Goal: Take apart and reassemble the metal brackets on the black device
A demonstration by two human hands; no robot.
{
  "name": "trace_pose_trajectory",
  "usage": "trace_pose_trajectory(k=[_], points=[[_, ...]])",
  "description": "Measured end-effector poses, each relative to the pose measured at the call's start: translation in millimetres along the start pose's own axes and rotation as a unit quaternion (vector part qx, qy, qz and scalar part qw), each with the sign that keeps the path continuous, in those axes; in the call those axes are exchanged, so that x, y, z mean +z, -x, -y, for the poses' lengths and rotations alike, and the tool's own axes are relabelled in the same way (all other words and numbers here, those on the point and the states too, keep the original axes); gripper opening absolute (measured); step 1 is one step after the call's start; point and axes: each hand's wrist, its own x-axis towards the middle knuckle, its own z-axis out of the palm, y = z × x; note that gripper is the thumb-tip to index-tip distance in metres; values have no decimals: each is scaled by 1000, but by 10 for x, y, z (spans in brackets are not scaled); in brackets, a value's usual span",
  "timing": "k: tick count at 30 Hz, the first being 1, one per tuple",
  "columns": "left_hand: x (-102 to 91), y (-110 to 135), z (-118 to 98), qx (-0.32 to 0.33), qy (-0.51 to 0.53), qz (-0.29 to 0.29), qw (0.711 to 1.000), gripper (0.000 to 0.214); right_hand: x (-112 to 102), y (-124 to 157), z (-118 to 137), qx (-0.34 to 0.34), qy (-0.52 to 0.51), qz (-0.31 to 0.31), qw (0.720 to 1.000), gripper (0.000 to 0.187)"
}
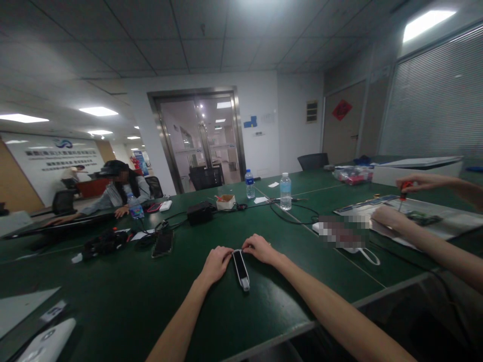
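A slim white pen-shaped device (241,271) with a long dark screen lies on the green table in front of me. Its narrower tip points toward me. My left hand (217,264) is closed, with thumb and fingertips pinched at the left side of the device's far end. From the other side, the bent fingers of my right hand (260,250) pinch at the right corner of that same end. Both wrists rest close to the tabletop. Fine detail at the fingertips is too small to make out.
Beyond my hands are a black adapter (199,213), a small box (225,202), bottles (286,191) and cables. A dark phone (162,244) lies to the left. At right, a co-worker's hands (392,218) hold a red screwdriver (405,188) over a circuit board. Another person sits far left.
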Motion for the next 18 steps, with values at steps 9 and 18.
trace_pose_trajectory(k=[9,18], points=[[-34,11,-34,-8,8,3,1000,30,-12,22,50,11,-15,-10,1000,14],[-24,3,-25,-2,-2,0,1000,29,4,11,32,24,-44,-9,999,15]])
